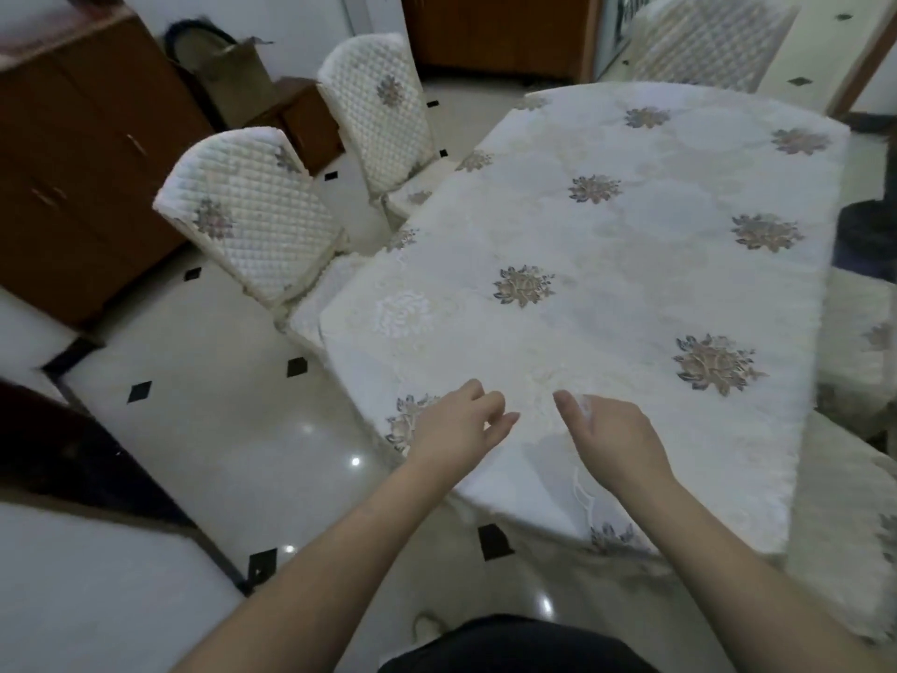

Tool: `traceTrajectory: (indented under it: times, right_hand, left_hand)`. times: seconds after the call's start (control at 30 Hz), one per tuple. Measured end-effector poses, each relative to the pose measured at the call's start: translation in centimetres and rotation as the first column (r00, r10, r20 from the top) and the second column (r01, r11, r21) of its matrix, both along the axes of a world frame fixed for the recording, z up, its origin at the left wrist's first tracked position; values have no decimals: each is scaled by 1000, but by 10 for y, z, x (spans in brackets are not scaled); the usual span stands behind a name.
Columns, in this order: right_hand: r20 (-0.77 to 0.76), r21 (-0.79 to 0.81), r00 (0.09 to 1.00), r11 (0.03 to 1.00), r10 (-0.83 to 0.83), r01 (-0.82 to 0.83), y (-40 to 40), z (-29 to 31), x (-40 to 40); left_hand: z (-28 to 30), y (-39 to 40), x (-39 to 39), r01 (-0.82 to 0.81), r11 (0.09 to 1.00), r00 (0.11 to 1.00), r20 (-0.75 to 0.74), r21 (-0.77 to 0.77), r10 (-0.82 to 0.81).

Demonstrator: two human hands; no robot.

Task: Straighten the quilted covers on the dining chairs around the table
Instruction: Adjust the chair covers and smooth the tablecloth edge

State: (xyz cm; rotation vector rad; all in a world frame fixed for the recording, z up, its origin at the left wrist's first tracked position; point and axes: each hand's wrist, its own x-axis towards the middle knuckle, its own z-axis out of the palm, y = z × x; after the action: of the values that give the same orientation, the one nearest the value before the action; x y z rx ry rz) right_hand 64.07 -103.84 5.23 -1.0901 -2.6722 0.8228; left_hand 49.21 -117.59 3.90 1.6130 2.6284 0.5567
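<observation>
A table [631,264] under a white cloth with embroidered flowers fills the middle and right. On its left side stand two chairs with white quilted covers: a near chair [247,221] and a far chair [378,114]. A third quilted chair [704,41] stands at the far end. Another covered seat [859,347] shows at the right edge. My left hand [456,420] and my right hand [611,439] hover over the near end of the table, fingers relaxed, holding nothing. Both hands are well away from every chair.
A brown wooden cabinet [82,153] lines the left wall behind the near chair, with a lower brown unit [301,119] and a bag beside it. The glossy tiled floor [213,429] with black diamond insets lies between the cabinet and the table. A dark object [869,225] sits at the right.
</observation>
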Motion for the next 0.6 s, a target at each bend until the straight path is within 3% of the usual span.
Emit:
traceTrajectory:
  times: [0.13,0.37,0.6]
  right_hand:
    - [-35,5,997,998,67,-67,-31,9,-60]
    - [-20,132,936,929,352,-347,-96,8,-173]
    - [78,230,917,887,392,-399,-150,15,-263]
  left_hand:
    - [-3,-40,-49,-98,993,991,-81,69,104]
    - [3,-120,-144,-228,966,962,-123,119,242]
    - [22,-193,-212,-299,942,932,-165,153,322]
